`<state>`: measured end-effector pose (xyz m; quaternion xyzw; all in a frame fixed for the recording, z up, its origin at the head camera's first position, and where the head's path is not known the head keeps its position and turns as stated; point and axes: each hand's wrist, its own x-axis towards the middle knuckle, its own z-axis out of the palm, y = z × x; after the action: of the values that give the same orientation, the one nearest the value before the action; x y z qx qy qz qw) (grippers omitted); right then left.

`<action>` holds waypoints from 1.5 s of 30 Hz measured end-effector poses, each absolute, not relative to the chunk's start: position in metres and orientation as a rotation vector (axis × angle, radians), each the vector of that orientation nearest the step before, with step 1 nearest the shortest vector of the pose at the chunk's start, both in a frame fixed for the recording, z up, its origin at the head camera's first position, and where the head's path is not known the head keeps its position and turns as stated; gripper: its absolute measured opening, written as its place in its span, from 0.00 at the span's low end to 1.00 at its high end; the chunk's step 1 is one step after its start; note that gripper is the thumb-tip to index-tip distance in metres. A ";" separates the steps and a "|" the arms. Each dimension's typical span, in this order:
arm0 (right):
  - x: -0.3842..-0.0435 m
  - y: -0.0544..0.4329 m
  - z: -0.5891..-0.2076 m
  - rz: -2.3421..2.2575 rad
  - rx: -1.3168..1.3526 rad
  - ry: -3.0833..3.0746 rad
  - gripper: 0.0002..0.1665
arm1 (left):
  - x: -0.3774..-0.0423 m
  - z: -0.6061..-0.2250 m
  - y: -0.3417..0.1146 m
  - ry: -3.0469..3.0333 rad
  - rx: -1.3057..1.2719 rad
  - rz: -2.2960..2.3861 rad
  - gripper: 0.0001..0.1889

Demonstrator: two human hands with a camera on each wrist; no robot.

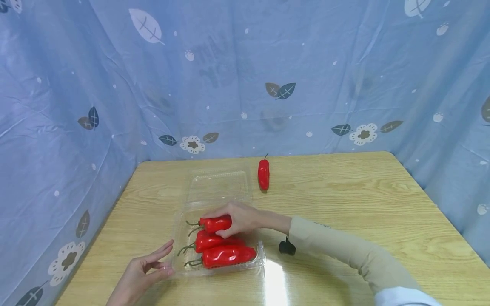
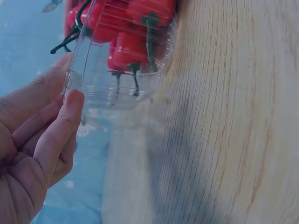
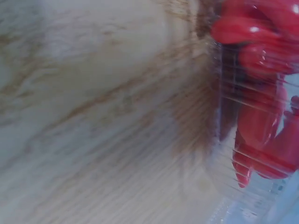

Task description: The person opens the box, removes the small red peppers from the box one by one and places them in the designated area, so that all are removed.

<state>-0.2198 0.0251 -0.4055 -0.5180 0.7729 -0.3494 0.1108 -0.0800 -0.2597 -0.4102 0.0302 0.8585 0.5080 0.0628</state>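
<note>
A clear plastic clamshell box [image 1: 262,256] lies with its lid [image 1: 219,187] folded back behind it. Several glossy red peppers with green stems are in the base, among them a front pepper [image 1: 229,256] lying lengthwise. My left hand [image 1: 143,275] pinches the box's left rim between thumb and fingers; the left wrist view shows the fingertips [image 2: 74,100] on the clear edge. From above, my right hand [image 1: 241,219] grips a red pepper [image 1: 217,224] at the back of the base, its stem pointing left. In the right wrist view, peppers [image 3: 261,119] show through the ribbed wall; the right hand is outside that view.
One more red pepper [image 1: 263,174] lies on the wooden table [image 1: 344,199] near its back edge, right of the lid. A blue patterned curtain [image 1: 237,76] encloses the back and sides. Close by the right wrist is a small black object [image 1: 287,247].
</note>
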 end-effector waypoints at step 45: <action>-0.218 0.104 -0.376 -1.314 -1.450 2.158 0.29 | -0.080 -0.404 -0.261 2.530 0.017 1.495 0.30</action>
<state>-0.2178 0.1036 -0.3760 -0.4944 0.7360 -0.4482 0.1139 -0.0802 -0.2607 -0.4044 0.0058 0.8564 0.5062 0.1014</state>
